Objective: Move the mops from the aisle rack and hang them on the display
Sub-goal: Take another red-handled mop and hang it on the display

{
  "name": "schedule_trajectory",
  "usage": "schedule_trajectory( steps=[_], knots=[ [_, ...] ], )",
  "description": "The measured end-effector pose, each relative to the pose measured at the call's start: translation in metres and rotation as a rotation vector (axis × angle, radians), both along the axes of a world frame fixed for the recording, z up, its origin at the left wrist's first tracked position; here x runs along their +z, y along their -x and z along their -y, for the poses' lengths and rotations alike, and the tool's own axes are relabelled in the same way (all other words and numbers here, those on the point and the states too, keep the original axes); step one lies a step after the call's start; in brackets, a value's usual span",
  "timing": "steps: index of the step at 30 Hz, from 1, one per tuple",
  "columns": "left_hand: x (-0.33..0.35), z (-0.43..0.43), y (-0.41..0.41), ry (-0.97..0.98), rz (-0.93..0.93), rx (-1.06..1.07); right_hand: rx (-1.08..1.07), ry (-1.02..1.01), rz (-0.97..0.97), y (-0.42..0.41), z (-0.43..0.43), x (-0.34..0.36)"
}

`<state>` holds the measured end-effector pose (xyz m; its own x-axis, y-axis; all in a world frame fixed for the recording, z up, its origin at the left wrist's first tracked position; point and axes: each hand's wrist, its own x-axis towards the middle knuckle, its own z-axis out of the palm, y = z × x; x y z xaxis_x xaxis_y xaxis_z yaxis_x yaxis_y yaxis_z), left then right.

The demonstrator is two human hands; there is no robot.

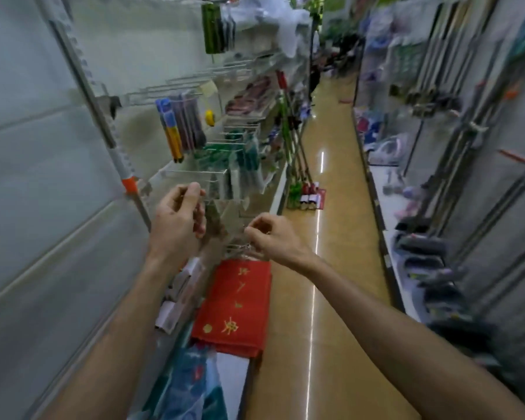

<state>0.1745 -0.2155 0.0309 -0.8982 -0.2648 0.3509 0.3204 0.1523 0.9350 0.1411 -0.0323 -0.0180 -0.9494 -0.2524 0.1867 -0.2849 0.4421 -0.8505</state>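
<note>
Red mat [237, 301], gold characters unreadable, below hands: left hand [179, 219] and right hand [273, 234] pinching wire hooks [240, 246].

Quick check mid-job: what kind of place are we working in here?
Most likely a household-goods shop aisle: wire hooks hung with packaged goods on the left, mops leaning against that shelving further down, and stocked shelves across a glossy floor.

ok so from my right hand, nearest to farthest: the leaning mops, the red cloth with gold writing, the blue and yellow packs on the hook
1. Red cloth, hanging just below the right hand, which pinches a wire hook.
2. Blue and yellow packs, hung higher on the left shelving.
3. Leaning mops, farther down the aisle, left side.
</note>
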Motion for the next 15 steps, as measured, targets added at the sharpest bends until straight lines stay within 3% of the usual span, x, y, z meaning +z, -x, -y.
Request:
schedule_trajectory(
  steps=[8, 15],
  knots=[
    [-0.013, -0.16, 0.13, 0.112, 0.025, -0.236, -0.223, -0.111, -0.008, 0.094, -0.164, -0.015],
    [-0.034, -0.242, 0.214, 0.137, 0.089, -0.256, -0.279, -0.185, -0.032, 0.179, -0.252, -0.034]
  ],
)
